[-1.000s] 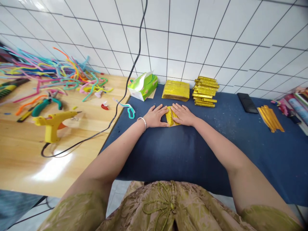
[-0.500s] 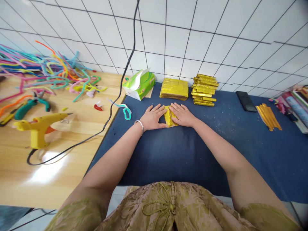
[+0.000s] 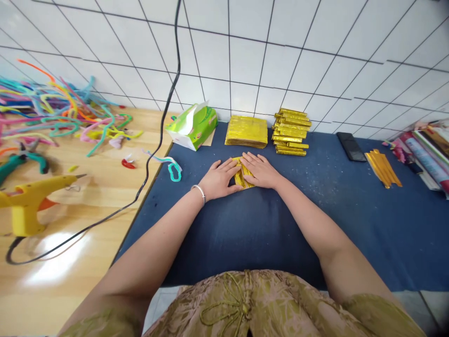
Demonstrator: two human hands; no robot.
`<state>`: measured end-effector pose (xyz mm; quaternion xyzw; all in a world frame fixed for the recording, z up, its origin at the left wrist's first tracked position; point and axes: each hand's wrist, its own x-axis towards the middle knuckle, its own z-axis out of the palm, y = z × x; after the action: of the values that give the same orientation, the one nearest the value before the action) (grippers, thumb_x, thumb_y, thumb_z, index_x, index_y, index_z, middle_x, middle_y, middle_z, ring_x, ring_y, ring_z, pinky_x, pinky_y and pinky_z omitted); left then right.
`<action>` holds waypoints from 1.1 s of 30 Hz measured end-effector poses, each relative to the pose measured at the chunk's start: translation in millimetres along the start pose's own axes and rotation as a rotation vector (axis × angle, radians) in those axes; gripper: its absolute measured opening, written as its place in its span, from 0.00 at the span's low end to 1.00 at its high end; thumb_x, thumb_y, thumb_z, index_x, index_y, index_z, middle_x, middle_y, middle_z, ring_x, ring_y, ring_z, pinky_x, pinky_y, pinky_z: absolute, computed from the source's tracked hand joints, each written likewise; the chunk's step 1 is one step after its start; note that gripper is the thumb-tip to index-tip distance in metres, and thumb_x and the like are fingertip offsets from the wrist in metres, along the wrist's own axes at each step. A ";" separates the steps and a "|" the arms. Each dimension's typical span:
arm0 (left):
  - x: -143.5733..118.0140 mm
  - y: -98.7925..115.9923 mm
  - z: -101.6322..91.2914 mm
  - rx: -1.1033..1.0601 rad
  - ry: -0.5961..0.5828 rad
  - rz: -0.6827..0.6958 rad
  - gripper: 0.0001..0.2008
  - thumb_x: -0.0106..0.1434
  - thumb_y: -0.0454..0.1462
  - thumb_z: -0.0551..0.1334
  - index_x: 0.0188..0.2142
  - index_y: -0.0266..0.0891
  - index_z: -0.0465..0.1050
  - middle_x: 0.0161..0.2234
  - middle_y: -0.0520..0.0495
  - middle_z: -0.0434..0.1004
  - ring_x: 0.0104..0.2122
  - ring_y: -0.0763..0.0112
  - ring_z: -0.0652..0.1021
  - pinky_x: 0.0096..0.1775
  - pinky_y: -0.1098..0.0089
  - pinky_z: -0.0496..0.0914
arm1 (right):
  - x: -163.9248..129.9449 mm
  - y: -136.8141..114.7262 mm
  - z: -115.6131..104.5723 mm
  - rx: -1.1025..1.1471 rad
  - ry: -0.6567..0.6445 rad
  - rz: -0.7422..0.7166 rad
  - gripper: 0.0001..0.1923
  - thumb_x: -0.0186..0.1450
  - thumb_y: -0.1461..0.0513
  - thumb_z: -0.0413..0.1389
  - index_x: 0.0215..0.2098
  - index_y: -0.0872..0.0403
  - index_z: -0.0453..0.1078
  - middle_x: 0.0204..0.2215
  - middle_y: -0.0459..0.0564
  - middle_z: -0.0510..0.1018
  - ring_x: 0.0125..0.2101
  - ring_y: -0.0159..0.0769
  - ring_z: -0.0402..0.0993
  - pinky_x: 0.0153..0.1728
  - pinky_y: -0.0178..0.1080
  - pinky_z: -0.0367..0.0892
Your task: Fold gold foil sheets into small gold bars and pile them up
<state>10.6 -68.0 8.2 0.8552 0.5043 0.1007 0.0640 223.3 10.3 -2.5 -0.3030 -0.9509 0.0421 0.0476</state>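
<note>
Gold foil paper (image 3: 241,175), partly folded, lies on the blue bench (image 3: 280,224) straight ahead of you, and it serves as the landmark for all that follows. Your left hand (image 3: 219,180) lies flat on the left side of that paper, fingers spread and extended, pressing down rather than gripping; a silver bracelet (image 3: 199,193) sits on its wrist. Your right hand (image 3: 261,169) lies flat on the right side of the paper in the same way, fingers stretched out, palm down, closed around nothing. The two hands nearly meet over the paper, so only a narrow strip of gold shows between them. To the left of the paper, near the bench edge, lies a teal and white pipe cleaner (image 3: 171,166). Just beyond the paper sits a flat stack of gold sheets (image 3: 247,132), and beside that stack, further right, a pile of folded gold pieces (image 3: 292,138). Beyond and left of the paper stands a green tissue box (image 3: 192,126). Well to the right of the paper lie a black phone (image 3: 348,146) and a bundle of gold strips (image 3: 382,167). Far to the left, on the wooden table (image 3: 87,201), stand a yellow glue gun (image 3: 30,201) and a heap of coloured pipe cleaners (image 3: 59,114).
</note>
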 end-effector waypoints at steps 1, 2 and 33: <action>0.1 -0.1 -0.4 0.001 0.001 0.003 0.35 0.61 0.55 0.53 0.63 0.42 0.54 0.64 0.41 0.54 0.64 0.56 0.54 0.62 0.52 0.46 | -0.3 0.0 -0.2 0.006 0.000 0.000 0.35 0.66 0.48 0.43 0.67 0.53 0.44 0.67 0.52 0.45 0.66 0.45 0.40 0.63 0.51 0.38; 0.3 -0.2 -1.0 0.004 0.003 0.006 0.35 0.61 0.55 0.53 0.63 0.42 0.54 0.64 0.41 0.54 0.64 0.57 0.54 0.62 0.52 0.46 | -0.7 0.0 -0.3 0.011 0.002 0.001 0.35 0.66 0.48 0.43 0.67 0.53 0.44 0.67 0.52 0.45 0.66 0.45 0.40 0.63 0.51 0.38; -4.4 -11.9 -5.9 -0.019 0.004 0.064 0.30 0.63 0.51 0.53 0.61 0.42 0.58 0.63 0.42 0.57 0.62 0.58 0.59 0.60 0.55 0.53 | -5.1 -6.7 -3.7 0.058 -0.046 -0.075 0.32 0.68 0.51 0.40 0.68 0.50 0.40 0.67 0.49 0.44 0.66 0.42 0.38 0.63 0.50 0.36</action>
<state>-3.0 -66.0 11.0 0.8701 0.4758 0.1091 0.0679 224.1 2.1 1.6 -0.2648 -0.9607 0.0749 0.0360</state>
